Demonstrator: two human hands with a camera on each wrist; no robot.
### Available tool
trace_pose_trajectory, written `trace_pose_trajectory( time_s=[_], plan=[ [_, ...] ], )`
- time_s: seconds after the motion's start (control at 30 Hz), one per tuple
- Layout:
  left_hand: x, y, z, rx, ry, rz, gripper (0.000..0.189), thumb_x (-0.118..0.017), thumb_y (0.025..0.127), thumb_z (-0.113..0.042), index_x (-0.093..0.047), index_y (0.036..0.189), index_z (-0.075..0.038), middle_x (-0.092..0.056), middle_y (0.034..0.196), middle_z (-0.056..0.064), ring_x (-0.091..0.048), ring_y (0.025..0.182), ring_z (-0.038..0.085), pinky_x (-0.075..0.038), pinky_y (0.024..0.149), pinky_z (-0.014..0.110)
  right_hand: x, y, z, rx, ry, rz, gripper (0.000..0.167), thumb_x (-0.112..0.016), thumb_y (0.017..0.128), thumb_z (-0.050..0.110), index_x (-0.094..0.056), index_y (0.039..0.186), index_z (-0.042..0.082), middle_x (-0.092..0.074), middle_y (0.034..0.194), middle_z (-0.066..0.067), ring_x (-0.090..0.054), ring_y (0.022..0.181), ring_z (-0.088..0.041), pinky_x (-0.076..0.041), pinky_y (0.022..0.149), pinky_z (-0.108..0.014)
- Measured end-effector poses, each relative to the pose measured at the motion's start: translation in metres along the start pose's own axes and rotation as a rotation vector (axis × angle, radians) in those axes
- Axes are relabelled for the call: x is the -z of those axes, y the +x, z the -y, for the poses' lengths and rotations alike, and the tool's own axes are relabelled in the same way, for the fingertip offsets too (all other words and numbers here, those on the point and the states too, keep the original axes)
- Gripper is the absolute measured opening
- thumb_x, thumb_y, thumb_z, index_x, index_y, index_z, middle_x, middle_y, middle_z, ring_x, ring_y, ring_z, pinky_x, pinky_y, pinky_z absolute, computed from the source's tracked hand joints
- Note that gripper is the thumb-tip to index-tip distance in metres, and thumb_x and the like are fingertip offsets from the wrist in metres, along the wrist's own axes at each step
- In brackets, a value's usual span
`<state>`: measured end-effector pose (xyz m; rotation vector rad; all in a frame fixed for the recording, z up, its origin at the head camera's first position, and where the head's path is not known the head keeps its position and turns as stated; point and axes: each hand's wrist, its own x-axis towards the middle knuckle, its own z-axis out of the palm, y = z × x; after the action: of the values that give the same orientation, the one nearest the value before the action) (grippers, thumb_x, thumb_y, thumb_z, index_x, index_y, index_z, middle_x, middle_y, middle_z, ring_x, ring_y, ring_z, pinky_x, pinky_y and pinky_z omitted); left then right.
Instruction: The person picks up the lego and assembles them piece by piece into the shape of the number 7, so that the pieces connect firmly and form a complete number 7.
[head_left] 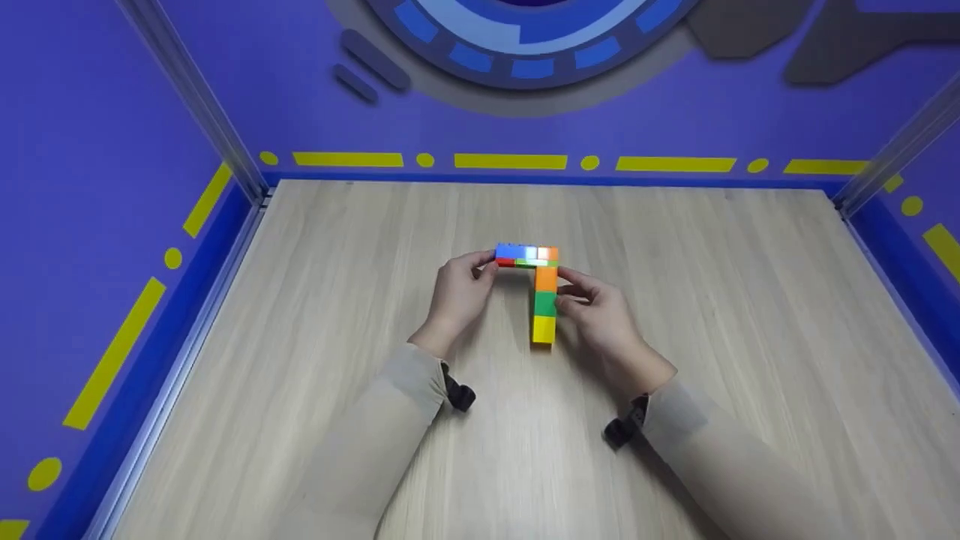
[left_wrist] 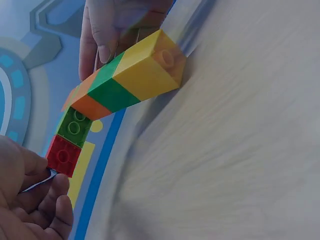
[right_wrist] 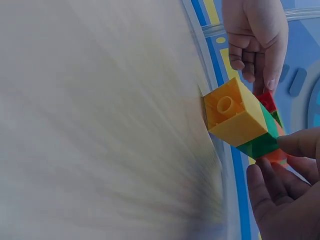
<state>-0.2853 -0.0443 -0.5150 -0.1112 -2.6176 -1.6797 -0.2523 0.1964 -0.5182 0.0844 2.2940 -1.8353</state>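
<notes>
Both hands hold one L-shaped build of toy building bricks above the table. Its column runs from a yellow brick through a green brick to an orange brick. From the column's far end an arm reaches left, with a red brick and a light green brick underneath and a blue brick on top. My left hand pinches the arm's outer end, at the red and blue bricks. Along the column's right side, my right hand grips the green and orange bricks. The yellow brick's hollow underside shows in both wrist views.
A light wood-grain table lies under the hands. Blue walls with yellow markings stand at the back and sides, joined by metal corner posts. A black strap device sits on each wrist.
</notes>
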Motion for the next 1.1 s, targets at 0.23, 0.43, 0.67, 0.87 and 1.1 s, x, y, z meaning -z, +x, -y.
trace_pose_trajectory(
  time_s=[0.23,0.43,0.67,0.87,1.1],
  plan=[
    [-0.004,0.008,0.007,0.07,-0.042,0.115,0.053,-0.069,0.114,-0.02,-0.059,0.163,-0.002,-0.066,0.163,0.016,-0.065,0.151,0.032,-0.053,0.127,0.047,0.001,0.017,-0.001,-0.05,0.034,0.045,0.061,-0.069,0.108,0.003,-0.056,0.167,0.011,-0.067,0.155,-0.018,-0.063,0.137,-0.024,-0.058,0.107,-0.023],
    [-0.007,0.013,0.015,0.073,0.109,0.133,0.056,-0.07,0.11,-0.028,-0.063,0.16,-0.004,-0.069,0.16,0.013,-0.059,0.151,0.036,-0.045,0.131,0.044,0.004,0.024,-0.003,-0.088,-0.01,0.069,0.064,-0.069,0.108,0.003,-0.053,0.169,0.01,-0.062,0.165,-0.015,-0.057,0.15,-0.027,-0.045,0.133,-0.044],
    [-0.007,0.016,0.024,0.041,0.287,0.11,0.055,-0.072,0.103,-0.038,-0.072,0.154,-0.016,-0.076,0.152,0.004,-0.055,0.132,0.037,-0.045,0.112,0.046,0.005,0.025,-0.003,-0.095,-0.044,0.099,0.063,-0.069,0.108,0.003,-0.053,0.168,0.009,-0.061,0.167,-0.015,-0.057,0.15,-0.03,-0.043,0.135,-0.049],
    [0.007,0.01,0.013,0.102,0.33,0.156,0.065,-0.069,0.106,-0.04,-0.06,0.164,-0.013,-0.066,0.165,0.007,-0.047,0.15,0.04,-0.036,0.126,0.054,0.012,0.025,0.003,-0.107,-0.067,0.132,0.061,-0.069,0.111,0.012,-0.052,0.17,0.01,-0.061,0.167,-0.014,-0.06,0.144,-0.027,-0.051,0.127,-0.042],
    [0.037,-0.007,0.02,0.065,0.372,0.156,0.064,-0.07,0.108,-0.042,-0.058,0.165,-0.015,-0.059,0.169,0.009,-0.045,0.155,0.037,-0.032,0.131,0.057,0.039,0.008,-0.002,0.038,-0.34,0.145,0.056,-0.067,0.114,0.022,-0.055,0.167,0.008,-0.06,0.166,-0.018,-0.063,0.148,-0.038,-0.053,0.126,-0.056]
  ],
)
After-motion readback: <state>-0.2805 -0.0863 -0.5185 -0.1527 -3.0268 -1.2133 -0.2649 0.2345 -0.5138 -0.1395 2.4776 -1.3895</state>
